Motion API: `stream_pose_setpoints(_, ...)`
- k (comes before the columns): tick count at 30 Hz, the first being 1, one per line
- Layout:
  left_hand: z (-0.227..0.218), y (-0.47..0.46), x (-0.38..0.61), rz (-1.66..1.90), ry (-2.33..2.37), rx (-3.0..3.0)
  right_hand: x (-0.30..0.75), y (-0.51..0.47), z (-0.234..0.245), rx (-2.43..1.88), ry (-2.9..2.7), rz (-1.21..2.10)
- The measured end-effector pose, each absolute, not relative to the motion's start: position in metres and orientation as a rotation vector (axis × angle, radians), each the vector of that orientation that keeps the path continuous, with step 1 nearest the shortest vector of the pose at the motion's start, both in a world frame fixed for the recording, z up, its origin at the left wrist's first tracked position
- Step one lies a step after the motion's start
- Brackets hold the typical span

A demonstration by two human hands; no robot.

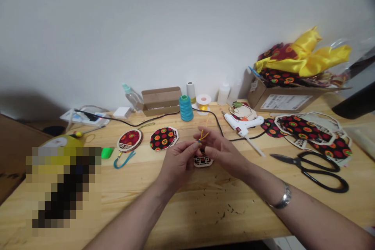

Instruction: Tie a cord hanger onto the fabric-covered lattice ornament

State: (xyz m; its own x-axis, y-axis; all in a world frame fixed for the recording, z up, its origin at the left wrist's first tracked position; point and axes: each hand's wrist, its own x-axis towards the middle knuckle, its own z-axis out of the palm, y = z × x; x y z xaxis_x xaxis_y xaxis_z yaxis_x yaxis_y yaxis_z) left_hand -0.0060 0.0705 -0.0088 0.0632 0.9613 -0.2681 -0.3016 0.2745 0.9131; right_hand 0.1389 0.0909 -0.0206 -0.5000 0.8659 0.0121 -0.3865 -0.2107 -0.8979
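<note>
My left hand and my right hand meet above the middle of the wooden table. Both pinch a thin yellow cord whose ends stick up between the fingertips. A strand of it runs back toward the yellow cord spool. Just under my hands lies a small white lattice-frame ornament with dark patterned fabric, partly hidden by my fingers. A silver bracelet sits on my right wrist.
A round red ornament with a teal tassel and a black patterned piece lie to the left. A teal thread cone, a white glue gun, black scissors, fabric frames and a cardboard box of fabric stand around.
</note>
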Motion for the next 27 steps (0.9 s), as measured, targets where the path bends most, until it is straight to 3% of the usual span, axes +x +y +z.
stream_pose_setpoints(4,-0.008,0.069,-0.006,1.127,1.057,0.794,0.131,0.083,-0.025,-0.572,-1.264,1.959)
stream_pose_setpoints(17,-0.007,0.072,-0.007,1.217,1.056,0.717,0.135,0.087,-0.011,-0.789,-1.348,1.916)
stream_pose_setpoints(27,-0.011,0.074,-0.009,1.242,1.048,0.705,0.138,0.087,-0.009,-1.084,-1.466,1.492)
